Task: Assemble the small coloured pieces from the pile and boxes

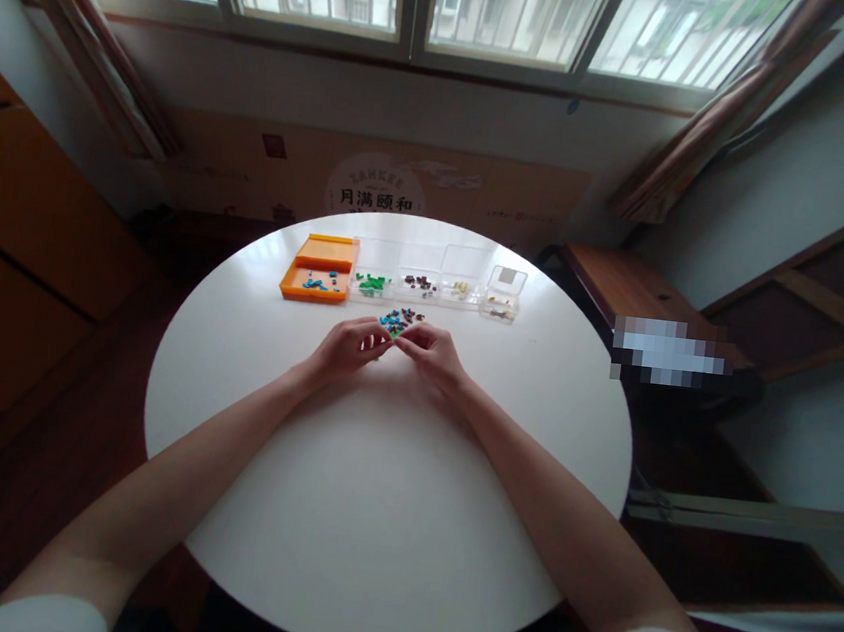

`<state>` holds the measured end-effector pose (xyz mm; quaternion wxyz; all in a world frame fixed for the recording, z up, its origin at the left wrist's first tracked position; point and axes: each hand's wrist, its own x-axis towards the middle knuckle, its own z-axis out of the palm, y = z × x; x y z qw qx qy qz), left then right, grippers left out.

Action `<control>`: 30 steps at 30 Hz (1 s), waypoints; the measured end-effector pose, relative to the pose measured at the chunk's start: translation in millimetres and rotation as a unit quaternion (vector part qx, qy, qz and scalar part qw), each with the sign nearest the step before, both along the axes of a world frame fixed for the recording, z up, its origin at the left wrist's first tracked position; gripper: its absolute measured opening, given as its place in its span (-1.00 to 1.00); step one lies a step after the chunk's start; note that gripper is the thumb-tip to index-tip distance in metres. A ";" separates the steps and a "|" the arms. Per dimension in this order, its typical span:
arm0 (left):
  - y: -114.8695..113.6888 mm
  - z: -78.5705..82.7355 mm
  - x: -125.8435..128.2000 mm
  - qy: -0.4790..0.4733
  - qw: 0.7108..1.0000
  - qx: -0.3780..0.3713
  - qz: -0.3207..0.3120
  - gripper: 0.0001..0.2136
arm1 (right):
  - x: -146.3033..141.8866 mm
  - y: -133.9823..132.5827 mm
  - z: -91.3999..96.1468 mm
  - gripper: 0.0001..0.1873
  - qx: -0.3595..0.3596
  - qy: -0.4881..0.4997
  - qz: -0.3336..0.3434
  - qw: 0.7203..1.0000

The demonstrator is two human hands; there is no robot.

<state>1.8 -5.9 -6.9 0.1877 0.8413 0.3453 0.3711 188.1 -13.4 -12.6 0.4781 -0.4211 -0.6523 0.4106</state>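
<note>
Pinching a small green bit [394, 334] where both sets of fingers meet, with thumb pressed toward forefinger on the left hand [347, 348] and on the right hand [434, 354] alike, seemingly on the same bit. About equally near to either hand; too small to tell any long axis. Directly past the fingertips, partly hidden by them, a loose pile [408, 316] of blue and brown pieces, fanning slightly rightward, about as near to one hand as to the other. Farther out from the fingers, a row of opened containers: to the left, an orange box [312, 295] with blue pieces [318, 283]; nearly straight ahead, clear boxes [461, 256] with green pieces [372, 283], then brown pieces [419, 283], then cream pieces [460, 288] toward the right; farthest right, a small clear box [518, 291] with a few pale pieces [500, 301]. Under and all around the fingers, a round white worktop [371, 512].
</note>
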 end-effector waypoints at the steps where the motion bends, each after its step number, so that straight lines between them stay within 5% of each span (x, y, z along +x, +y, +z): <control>1: 0.4 -0.2 0.1 -0.006 1.000 -0.003 -0.001 -0.85 | 0.5 0.3 0.8 -0.68 -0.001 0.007 -0.008 1.000; 5: 1.6 -0.4 0.1 -0.013 1.000 -0.014 -0.006 -0.87 | 17.2 11.4 9.2 -0.71 0.016 0.017 -0.073 0.997; 7: 1.6 -0.1 0.0 -0.008 1.000 -0.019 -0.006 -0.88 | 35.8 23.2 13.7 -0.71 0.027 0.013 -0.160 0.987; 11: 1.1 0.3 0.5 0.009 1.000 -0.022 -0.006 -0.89 | 79.4 49.4 13.3 -0.70 0.011 0.007 -0.348 0.938; 17: 3.4 -0.8 0.7 -0.021 0.999 -0.046 0.005 -0.89 | 122.9 73.4 2.3 -0.75 -0.031 -0.070 -0.464 0.883; 21: 5.3 -0.5 0.3 -0.061 0.996 -0.064 0.020 -0.85 | 134.6 79.6 3.6 -0.69 -0.031 -0.093 -0.453 0.886; 25: 5.9 -0.4 1.0 -0.076 0.994 -0.081 0.019 -0.81 | 116.6 71.6 11.3 -0.67 0.002 -0.096 -0.411 0.907; 30: 6.4 -1.2 0.3 -0.086 0.991 -0.095 0.030 -0.81 | 57.6 46.5 20.3 -0.76 0.032 -0.094 -0.219 0.971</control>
